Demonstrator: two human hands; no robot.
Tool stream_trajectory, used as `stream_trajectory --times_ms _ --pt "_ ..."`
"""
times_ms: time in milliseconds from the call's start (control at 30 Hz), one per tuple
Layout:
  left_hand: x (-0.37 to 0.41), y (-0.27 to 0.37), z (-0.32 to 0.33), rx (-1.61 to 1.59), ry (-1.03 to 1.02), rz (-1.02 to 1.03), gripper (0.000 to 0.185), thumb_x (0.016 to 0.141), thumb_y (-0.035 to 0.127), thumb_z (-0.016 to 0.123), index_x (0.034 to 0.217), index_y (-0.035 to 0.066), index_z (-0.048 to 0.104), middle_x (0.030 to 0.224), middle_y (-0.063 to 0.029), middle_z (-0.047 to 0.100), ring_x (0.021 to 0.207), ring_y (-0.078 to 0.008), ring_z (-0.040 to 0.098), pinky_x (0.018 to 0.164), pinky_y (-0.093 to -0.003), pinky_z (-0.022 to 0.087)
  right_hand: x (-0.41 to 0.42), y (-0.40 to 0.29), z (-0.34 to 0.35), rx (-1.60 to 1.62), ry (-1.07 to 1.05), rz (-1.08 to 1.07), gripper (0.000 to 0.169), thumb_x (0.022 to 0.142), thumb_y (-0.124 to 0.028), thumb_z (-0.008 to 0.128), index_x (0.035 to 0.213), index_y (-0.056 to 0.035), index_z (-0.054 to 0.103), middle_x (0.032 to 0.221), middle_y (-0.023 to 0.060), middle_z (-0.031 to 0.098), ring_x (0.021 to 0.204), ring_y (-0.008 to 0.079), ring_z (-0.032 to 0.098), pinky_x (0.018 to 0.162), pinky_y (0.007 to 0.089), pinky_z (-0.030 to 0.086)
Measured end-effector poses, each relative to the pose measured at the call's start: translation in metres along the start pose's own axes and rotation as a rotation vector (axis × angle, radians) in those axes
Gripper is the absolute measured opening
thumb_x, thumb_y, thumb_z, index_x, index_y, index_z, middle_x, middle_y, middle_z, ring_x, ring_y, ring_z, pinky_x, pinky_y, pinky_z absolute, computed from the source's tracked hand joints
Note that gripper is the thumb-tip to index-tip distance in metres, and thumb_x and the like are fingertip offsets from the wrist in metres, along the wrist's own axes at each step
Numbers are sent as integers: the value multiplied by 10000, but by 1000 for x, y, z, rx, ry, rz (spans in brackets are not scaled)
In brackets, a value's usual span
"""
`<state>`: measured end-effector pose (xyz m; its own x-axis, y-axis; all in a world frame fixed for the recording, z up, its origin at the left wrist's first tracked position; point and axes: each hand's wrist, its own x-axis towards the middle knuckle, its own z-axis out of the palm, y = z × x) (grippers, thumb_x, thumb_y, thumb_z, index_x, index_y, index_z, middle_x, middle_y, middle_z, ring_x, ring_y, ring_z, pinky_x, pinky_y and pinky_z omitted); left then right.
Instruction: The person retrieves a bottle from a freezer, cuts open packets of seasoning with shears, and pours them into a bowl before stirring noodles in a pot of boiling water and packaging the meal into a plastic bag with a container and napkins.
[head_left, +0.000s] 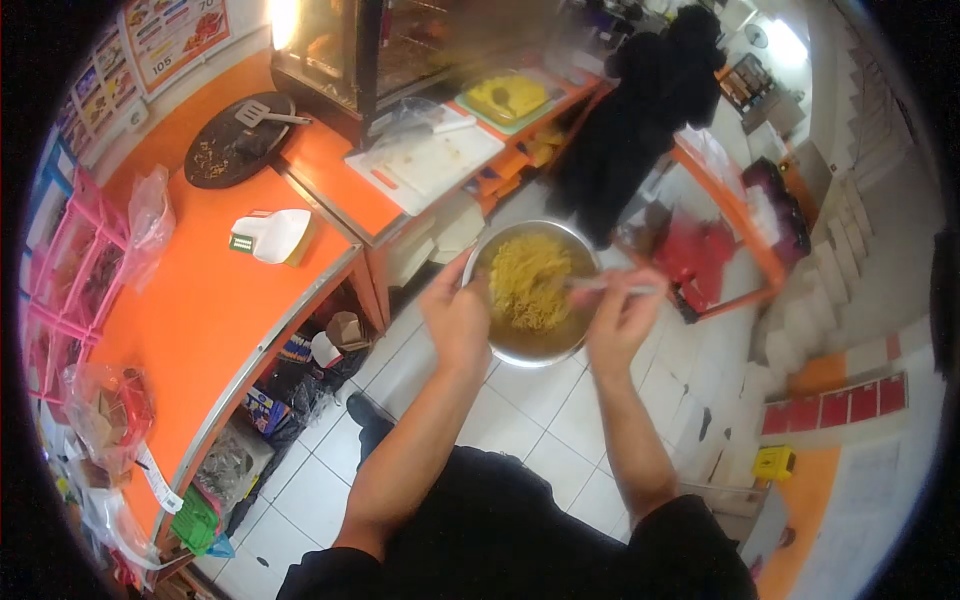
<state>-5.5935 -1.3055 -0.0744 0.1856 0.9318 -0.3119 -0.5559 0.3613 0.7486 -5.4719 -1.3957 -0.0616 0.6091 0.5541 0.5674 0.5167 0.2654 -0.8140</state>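
A round metal bowl (544, 361) of yellow noodles (529, 277) is held up over the tiled floor. My left hand (459, 311) grips its left rim, thumb on the near side. In my right hand (621, 315) is the handle of a utensil (592, 283), a fork or spoon blurred by motion. Its far end reaches into the noodles, so its tip is hidden. My right wrist is close to the bowl's right rim.
An orange counter (217, 300) at left carries a paper food tray (279, 236) and a dark round board (225, 154) with a slotted spatula (259, 114). A white cutting board (431, 169) lies farther back. Beyond the bowl stands a person in black (630, 127), beside an orange-framed stand (739, 225).
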Motion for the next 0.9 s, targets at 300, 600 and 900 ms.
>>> stream_trajectory --times_ms 300,600,900 --pt "68 45 -52 19 -29 87 310 819 -61 546 1106 -73 664 1068 -126 667 973 -168 611 867 -267 467 3 -10 74 -145 -232 79 83 994 -54 425 1009 12 377 839 120 579 639 183 678 576 279 565" --pt "121 96 -87 7 -60 84 289 847 -44 532 1104 -61 665 1057 -112 670 967 -167 617 870 -278 474 41 -61 139 -96 17 -127 101 978 -8 420 1045 -18 346 827 113 555 607 160 645 559 268 561" --pt "144 124 -107 127 0 148 281 849 -81 548 1100 -53 671 991 -107 694 859 -155 638 785 -270 496 12 -20 206 226 131 138 138 974 -8 407 1067 -39 311 895 126 532 602 189 643 533 296 577"
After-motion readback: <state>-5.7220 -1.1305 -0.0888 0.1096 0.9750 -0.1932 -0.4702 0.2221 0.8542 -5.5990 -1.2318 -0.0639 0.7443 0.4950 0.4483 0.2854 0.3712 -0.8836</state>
